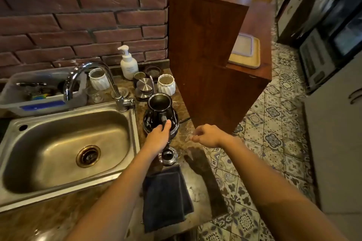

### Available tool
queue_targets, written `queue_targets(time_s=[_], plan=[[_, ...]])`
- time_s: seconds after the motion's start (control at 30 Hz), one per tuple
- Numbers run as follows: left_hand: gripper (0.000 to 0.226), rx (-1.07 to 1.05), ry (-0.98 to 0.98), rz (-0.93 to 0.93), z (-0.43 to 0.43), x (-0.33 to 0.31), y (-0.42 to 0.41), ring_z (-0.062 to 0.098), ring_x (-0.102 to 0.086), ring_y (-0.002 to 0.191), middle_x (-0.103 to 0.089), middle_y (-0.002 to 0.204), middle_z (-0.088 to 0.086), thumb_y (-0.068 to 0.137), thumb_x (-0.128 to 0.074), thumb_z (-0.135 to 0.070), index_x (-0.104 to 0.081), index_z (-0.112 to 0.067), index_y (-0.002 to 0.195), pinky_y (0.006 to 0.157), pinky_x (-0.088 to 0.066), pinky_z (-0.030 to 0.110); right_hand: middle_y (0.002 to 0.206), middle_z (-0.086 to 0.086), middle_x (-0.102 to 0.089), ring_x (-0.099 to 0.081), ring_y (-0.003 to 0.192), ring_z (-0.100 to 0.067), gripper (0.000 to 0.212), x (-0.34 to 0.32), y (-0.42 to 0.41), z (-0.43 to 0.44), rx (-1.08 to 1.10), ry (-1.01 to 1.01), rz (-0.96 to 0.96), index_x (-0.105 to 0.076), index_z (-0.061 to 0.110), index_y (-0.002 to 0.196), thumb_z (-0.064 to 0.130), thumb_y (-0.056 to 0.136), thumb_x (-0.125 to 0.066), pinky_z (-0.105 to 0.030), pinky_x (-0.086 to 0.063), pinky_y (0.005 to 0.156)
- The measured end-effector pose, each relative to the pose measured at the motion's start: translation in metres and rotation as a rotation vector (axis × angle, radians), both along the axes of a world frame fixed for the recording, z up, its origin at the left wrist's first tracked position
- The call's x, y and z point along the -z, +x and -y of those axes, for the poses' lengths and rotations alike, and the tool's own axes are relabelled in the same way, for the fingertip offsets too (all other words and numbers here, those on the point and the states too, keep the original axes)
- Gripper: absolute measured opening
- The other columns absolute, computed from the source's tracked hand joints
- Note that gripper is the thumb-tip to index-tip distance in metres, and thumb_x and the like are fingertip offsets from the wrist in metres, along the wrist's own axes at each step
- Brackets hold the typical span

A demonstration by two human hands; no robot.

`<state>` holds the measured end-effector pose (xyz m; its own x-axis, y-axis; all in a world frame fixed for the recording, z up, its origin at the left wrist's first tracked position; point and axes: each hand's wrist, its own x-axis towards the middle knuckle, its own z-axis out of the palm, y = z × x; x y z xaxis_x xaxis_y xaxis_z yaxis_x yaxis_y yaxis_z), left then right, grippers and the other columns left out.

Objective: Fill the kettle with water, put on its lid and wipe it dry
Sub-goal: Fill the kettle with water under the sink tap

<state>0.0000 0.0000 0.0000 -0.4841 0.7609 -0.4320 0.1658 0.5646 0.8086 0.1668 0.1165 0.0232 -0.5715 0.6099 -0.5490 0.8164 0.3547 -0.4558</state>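
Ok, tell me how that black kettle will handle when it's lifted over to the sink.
The kettle looks empty with its lid off, so it is probably light for now. Its glossy surface may be slippery, though the left hand holds the handle. Its wide belly suggests it sits stably, unlikely to tip.

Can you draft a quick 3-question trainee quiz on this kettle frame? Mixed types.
1. True or false: the lid is on the kettle.
2. Which hand grips the kettle's handle: A) left hand B) right hand C) both?
3. Fill in: the dark cloth lies on the counter, to the ____ of the sink.

Key: 1 false, the kettle's mouth is open and the lid lies on the counter; 2 A; 3 right.
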Motion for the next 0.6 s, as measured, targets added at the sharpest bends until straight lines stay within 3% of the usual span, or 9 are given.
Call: queue_targets(time_s=[0.07,0.17,0.33,0.4,0.5,0.6], plan=[[0.070,-0.142,0.029,0.079,-0.007,0.005,0.008,0.029,-0.056,0.129,-0.066,0.132,0.007,0.100,-0.027,-0.066,-0.064,-0.013,0.128,0.110,-0.039,0.045,0.132,-0.010,-0.066,-0.060,0.122,-0.028,0.047,0.007,0.004,-0.012,-0.017,-0.025,0.002,-0.063,0.016,0.130,0.048,0.096,-0.060,-0.040,-0.049,0.102],[0.066,-0.288,0.080,0.132,-0.013,0.014,0.017,0.023,-0.063,0.111,-0.076,0.104,0.000,0.100,-0.027,-0.068,-0.069,-0.018,0.108,0.107,-0.042,0.048,0.129,-0.009,-0.066,-0.061,0.117,-0.026,0.045,0.024,0.006,-0.028,-0.027,-0.059,-0.011,-0.064,0.017,0.127,0.048,0.095,-0.061,-0.042,-0.050,0.100],[0.066,-0.445,0.151,0.158,-0.029,0.025,0.023,0.020,-0.070,0.093,-0.079,0.078,-0.001,0.101,-0.031,-0.065,-0.074,-0.015,0.098,0.096,-0.049,0.042,0.120,-0.003,-0.069,-0.063,0.112,-0.021,0.040,0.051,-0.005,-0.043,0.012,-0.109,-0.078,-0.067,0.020,0.121,0.049,0.096,-0.059,-0.034,-0.049,0.093],[0.065,-0.479,0.190,0.191,-0.034,0.035,0.022,0.024,-0.072,0.088,-0.079,0.076,0.003,0.100,-0.034,-0.065,-0.074,-0.015,0.092,0.090,-0.053,0.041,0.121,-0.004,-0.071,-0.063,0.109,-0.019,0.041,0.061,-0.013,-0.045,0.037,-0.133,-0.116,-0.067,0.020,0.125,0.049,0.097,-0.057,-0.034,-0.048,0.094],[0.063,-0.514,0.214,0.188,-0.037,0.048,0.019,0.020,-0.072,0.080,-0.078,0.077,0.004,0.100,-0.036,-0.063,-0.073,-0.014,0.090,0.075,-0.050,0.029,0.119,0.000,-0.068,-0.060,0.105,-0.015,0.039,0.073,-0.026,-0.045,0.078,-0.149,-0.215,-0.065,0.016,0.127,0.042,0.103,-0.051,-0.028,-0.041,0.085],[0.061,-0.515,0.255,0.220,-0.040,0.053,0.018,0.016,-0.070,0.072,-0.078,0.082,0.012,0.101,-0.038,-0.059,-0.073,-0.009,0.092,0.066,-0.051,0.020,0.115,0.007,-0.065,-0.059,0.107,-0.015,0.036,0.085,-0.039,-0.043,0.176,-0.202,-0.293,-0.066,0.021,0.125,0.041,0.105,-0.045,-0.029,-0.042,0.091]])
